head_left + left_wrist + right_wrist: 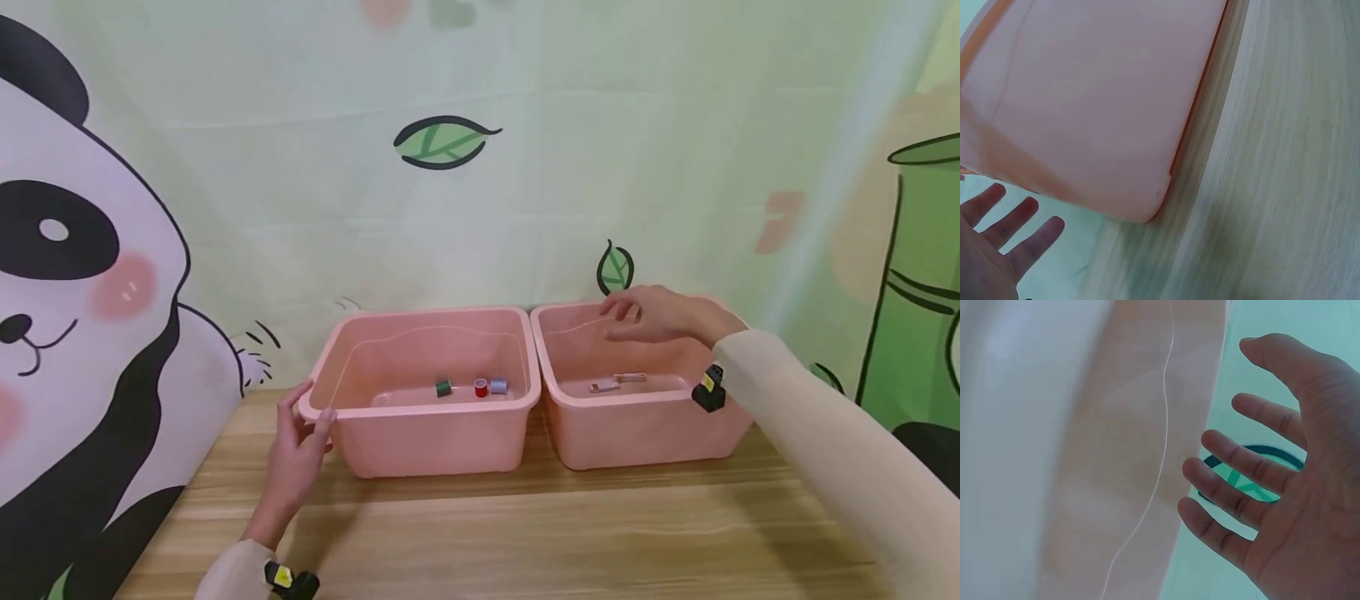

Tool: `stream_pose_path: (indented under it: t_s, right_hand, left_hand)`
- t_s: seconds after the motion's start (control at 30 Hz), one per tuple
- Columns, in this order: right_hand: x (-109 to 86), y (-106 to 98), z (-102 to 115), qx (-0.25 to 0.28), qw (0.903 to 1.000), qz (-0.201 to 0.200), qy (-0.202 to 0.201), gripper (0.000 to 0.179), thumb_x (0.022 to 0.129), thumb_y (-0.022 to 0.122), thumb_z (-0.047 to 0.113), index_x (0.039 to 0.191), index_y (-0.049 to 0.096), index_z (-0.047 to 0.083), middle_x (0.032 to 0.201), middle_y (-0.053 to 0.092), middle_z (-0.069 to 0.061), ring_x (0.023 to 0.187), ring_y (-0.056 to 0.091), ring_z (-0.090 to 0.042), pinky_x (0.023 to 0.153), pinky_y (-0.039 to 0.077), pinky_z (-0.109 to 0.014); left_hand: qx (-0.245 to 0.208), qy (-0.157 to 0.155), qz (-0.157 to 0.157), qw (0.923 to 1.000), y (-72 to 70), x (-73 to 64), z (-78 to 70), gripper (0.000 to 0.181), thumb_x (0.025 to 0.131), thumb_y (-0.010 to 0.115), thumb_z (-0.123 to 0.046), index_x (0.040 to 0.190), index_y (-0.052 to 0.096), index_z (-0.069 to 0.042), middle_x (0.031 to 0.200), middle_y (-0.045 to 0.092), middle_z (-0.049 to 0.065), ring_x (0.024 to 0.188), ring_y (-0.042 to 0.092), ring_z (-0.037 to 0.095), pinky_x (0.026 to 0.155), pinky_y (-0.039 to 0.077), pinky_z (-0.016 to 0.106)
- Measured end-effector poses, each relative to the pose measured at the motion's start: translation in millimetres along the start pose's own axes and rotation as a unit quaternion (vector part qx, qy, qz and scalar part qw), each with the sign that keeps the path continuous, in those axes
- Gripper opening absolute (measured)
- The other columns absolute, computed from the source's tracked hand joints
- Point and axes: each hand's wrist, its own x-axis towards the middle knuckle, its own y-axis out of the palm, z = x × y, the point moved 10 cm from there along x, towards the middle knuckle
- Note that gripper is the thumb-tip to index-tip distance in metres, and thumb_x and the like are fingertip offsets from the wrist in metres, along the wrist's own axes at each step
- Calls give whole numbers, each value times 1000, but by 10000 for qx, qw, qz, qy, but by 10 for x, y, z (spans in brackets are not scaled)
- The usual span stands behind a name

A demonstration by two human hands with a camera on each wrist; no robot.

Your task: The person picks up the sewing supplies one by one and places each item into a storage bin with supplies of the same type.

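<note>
At the front left corner of the left pink bin, my left hand touches the rim with thumb and index finger. Its other fingers stand straight and spread beside the bin's outer wall. Inside that bin lie a green spool-like cylinder, a red one and a pale blue one. Over the right pink bin hovers my right hand, fingers apart and slightly bent, palm bare in the right wrist view. Two small, slim pale pieces with brownish parts lie on that bin's floor.
Both bins stand side by side on a wood-grain table, their rims almost meeting. Close behind them hangs a pale green cloth printed with leaves and a panda.
</note>
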Motion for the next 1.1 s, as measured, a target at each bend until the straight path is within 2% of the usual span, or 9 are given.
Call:
stream_pose_path:
  t_s: [0.2,0.33,0.43,0.6,0.67,0.73,0.87,0.97,1.1]
  right_hand:
    - [-129,-16,105,-691,9971,-252,-168,61,93,66,61,141,59,23,127,67,-2,109,63,-24,94,53,-50]
    - [-267,-2,178,-1050,9923,-563,-354,62,88,62,73,139,59,36,122,67,12,106,65,-17,91,54,-45]
    - [-391,-15,245,-1256,9864,-931,-516,60,86,58,79,140,52,52,118,64,24,101,65,-9,86,55,-40]
    - [-593,-88,438,-1705,9655,-1724,-954,58,85,56,80,140,39,68,123,56,39,94,60,6,81,53,-32]
    - [-658,-77,519,-1894,9568,-1888,-1138,59,85,55,81,140,41,67,130,53,40,104,60,6,87,52,-33]
    - [-704,-27,567,-1924,9555,-1842,-1268,62,87,55,80,144,43,60,139,50,36,118,57,2,97,50,-38]
    - [-779,80,574,-1608,9660,-1579,-1269,68,91,59,72,151,47,41,152,47,19,141,46,-13,113,40,-47]
    - [-853,145,561,-1233,9745,-1449,-1188,78,91,66,65,156,43,28,160,42,2,147,38,-26,114,37,-55]
    - [-992,229,594,-992,9753,-1493,-1290,89,90,73,56,160,35,16,164,32,-13,149,29,-38,113,35,-64]
  left_hand:
    - [379,97,19,9992,-64,27,-42,62,106,54,-42,159,24,-27,153,47,23,119,59,40,76,54,19]
    - [434,-42,134,9990,-46,8,9,65,105,53,-48,160,22,-31,156,42,21,123,58,41,81,56,26]
    - [473,-113,164,9987,-43,-4,30,66,105,52,-50,160,20,-33,159,39,20,125,56,41,84,57,32]
    - [686,209,39,9974,-81,21,-60,63,106,53,-44,160,24,-29,157,42,20,124,56,42,86,57,41]
    - [944,474,-55,9944,-114,27,-119,61,107,54,-40,159,28,-23,156,43,20,123,56,43,86,58,49]
    - [1245,787,-171,9889,-151,27,-193,60,106,56,-37,157,33,-17,154,43,20,123,55,43,87,57,58]
    - [1887,1403,-328,9714,-201,27,-352,59,103,62,-34,153,42,-10,158,36,24,132,47,48,91,49,72]
    - [2313,1612,-347,9588,-221,21,-440,61,101,64,-37,153,44,-13,164,25,23,142,34,51,96,39,79]
    - [2650,1796,-298,9469,-230,-29,-512,67,97,69,-39,155,42,-21,169,16,18,146,27,52,94,36,84]
